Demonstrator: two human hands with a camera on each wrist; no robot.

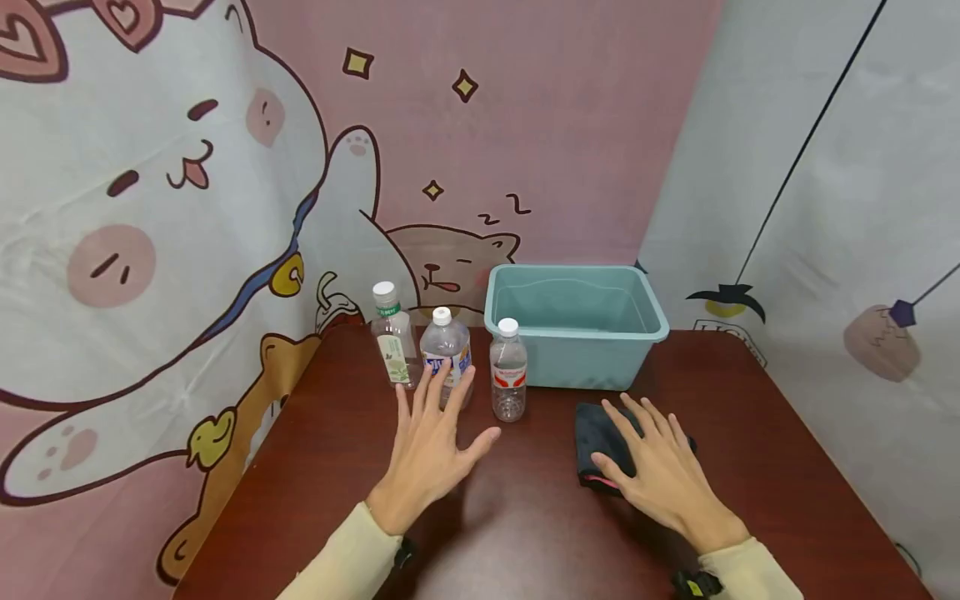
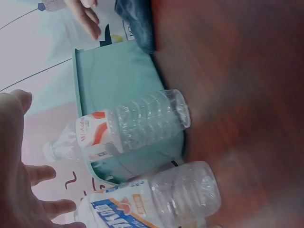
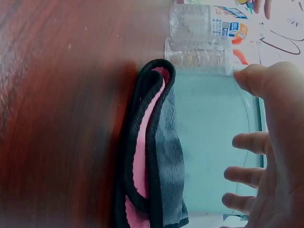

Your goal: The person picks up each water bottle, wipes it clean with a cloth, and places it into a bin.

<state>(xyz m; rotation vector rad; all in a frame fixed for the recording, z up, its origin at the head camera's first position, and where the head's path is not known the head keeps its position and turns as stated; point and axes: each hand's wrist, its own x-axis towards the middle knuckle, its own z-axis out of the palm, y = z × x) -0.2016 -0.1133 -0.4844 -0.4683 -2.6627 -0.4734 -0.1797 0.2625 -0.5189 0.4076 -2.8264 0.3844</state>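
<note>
My left hand (image 1: 431, 450) is held with fingers spread, palm down, in front of the bottles and holds nothing. Three clear plastic bottles with white caps stand in a row: one with a green-and-white label (image 1: 394, 350), one with a blue label (image 1: 447, 354), and one with a red-and-white label (image 1: 508, 377). My right hand (image 1: 663, 471), fingers spread, is over a folded dark grey cloth (image 1: 596, 437) with black edging and pink inside. In the right wrist view the cloth (image 3: 168, 166) lies apart from the fingers (image 3: 244, 175).
A light blue-green plastic bin (image 1: 585, 358) stands at the back of the dark red-brown table (image 1: 517, 517), behind the red-labelled bottle and the cloth. Behind the table hangs a pink and white backdrop (image 1: 570, 125) with cartoon animals.
</note>
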